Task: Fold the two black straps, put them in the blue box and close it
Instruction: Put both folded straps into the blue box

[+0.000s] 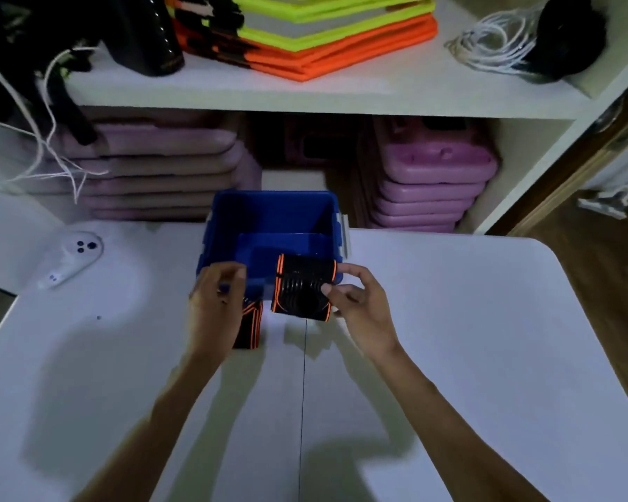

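Now folded strap (302, 288) — black, orange-edged — in right hand (359, 306).

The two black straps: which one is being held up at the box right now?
The folded strap pinched by the right hand, raised against the blue box front rim. The other strap lies on the white table, partly under the left hand.

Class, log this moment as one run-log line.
right hand: holds folded strap at blue box rim | left hand: on second strap | box: open
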